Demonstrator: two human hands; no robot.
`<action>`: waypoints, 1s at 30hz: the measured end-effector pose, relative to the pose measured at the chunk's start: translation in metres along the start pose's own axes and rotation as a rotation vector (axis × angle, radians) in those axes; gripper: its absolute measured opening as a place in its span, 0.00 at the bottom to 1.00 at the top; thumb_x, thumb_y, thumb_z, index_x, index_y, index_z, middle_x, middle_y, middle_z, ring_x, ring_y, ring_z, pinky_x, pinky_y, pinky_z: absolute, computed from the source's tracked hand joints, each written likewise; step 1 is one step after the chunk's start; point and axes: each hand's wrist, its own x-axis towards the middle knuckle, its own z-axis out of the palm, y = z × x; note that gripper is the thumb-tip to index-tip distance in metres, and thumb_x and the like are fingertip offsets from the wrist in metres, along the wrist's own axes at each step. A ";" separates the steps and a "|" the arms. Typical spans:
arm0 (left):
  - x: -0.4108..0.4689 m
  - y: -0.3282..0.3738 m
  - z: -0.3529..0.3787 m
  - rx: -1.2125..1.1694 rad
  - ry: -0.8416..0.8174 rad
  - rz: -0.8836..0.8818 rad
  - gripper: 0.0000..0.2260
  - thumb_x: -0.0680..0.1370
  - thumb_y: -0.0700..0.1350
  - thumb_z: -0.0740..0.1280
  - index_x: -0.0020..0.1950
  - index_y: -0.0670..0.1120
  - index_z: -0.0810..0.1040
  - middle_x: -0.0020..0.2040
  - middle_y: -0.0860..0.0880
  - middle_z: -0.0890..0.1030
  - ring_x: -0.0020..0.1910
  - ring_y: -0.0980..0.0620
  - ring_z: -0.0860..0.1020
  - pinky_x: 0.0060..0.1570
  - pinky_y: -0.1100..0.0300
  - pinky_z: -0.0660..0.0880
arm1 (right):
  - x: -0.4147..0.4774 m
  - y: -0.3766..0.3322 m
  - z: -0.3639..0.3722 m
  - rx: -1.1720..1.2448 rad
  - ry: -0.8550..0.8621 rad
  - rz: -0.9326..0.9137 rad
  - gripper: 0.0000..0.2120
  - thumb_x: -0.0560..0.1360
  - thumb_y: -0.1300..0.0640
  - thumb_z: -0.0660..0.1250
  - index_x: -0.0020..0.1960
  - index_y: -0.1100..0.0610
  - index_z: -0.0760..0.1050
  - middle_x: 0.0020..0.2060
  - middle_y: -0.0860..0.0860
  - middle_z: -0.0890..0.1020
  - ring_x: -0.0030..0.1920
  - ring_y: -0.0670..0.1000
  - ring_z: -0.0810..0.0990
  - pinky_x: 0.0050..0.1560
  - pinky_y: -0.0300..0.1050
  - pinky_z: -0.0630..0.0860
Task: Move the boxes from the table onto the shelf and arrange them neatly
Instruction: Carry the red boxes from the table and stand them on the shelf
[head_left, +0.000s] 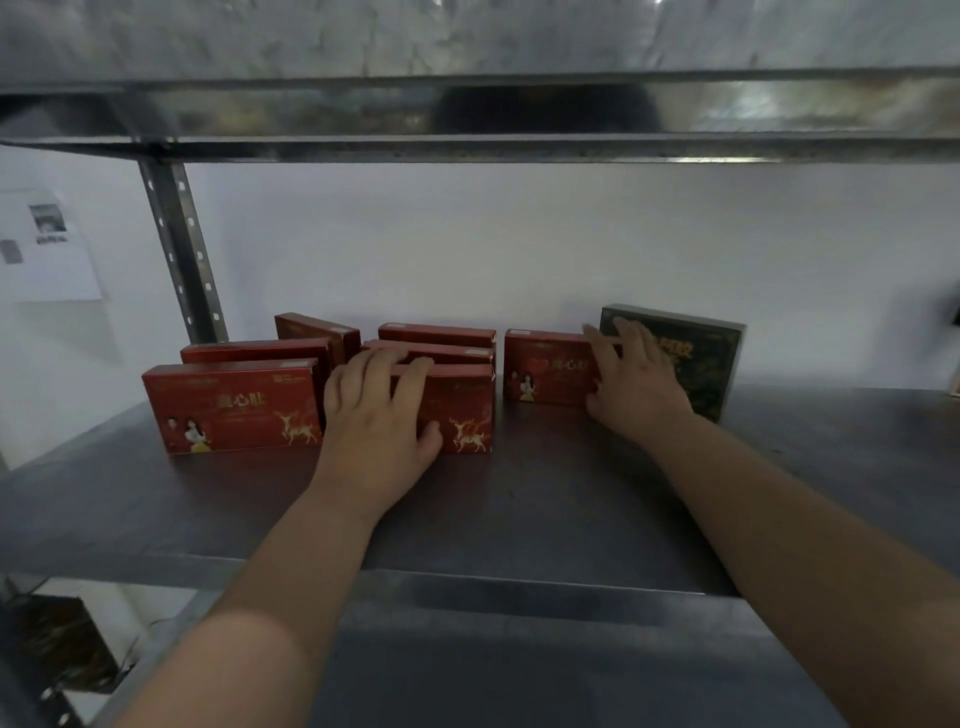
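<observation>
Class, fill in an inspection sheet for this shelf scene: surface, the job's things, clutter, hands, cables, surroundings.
Surface: grey metal shelf.
Job's things: seven red boxes standing in rows; one dark box at the right end.
Clutter: nothing seen.
Hands: left hand grips the middle front box; right hand lies flat, fingers spread, across the rightmost red box and the dark box.
Cables: nothing seen.
Surroundings: upper shelf, slotted post, paper on the white wall.

front: we find bare shelf
back: red boxes, dark box block us
above: upper shelf caps our reach
</observation>
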 end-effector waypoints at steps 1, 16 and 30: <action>-0.002 0.002 -0.004 -0.015 0.056 0.018 0.26 0.71 0.48 0.71 0.67 0.43 0.74 0.64 0.39 0.72 0.66 0.37 0.68 0.66 0.38 0.65 | -0.008 -0.003 -0.009 -0.026 0.001 -0.024 0.39 0.75 0.48 0.67 0.80 0.50 0.52 0.76 0.61 0.61 0.76 0.63 0.57 0.75 0.61 0.58; -0.086 0.088 -0.037 -0.233 -0.454 0.297 0.33 0.77 0.61 0.41 0.77 0.49 0.66 0.76 0.49 0.69 0.75 0.45 0.66 0.73 0.48 0.60 | -0.233 -0.029 -0.045 0.043 -0.117 0.048 0.35 0.77 0.30 0.46 0.77 0.46 0.65 0.76 0.49 0.68 0.76 0.53 0.64 0.74 0.53 0.60; -0.238 0.227 -0.036 -0.550 -0.616 0.581 0.22 0.75 0.52 0.60 0.65 0.46 0.78 0.63 0.46 0.80 0.61 0.42 0.78 0.57 0.47 0.77 | -0.467 0.008 -0.005 0.124 -0.211 0.216 0.19 0.73 0.48 0.65 0.61 0.52 0.80 0.54 0.49 0.83 0.56 0.53 0.81 0.54 0.48 0.80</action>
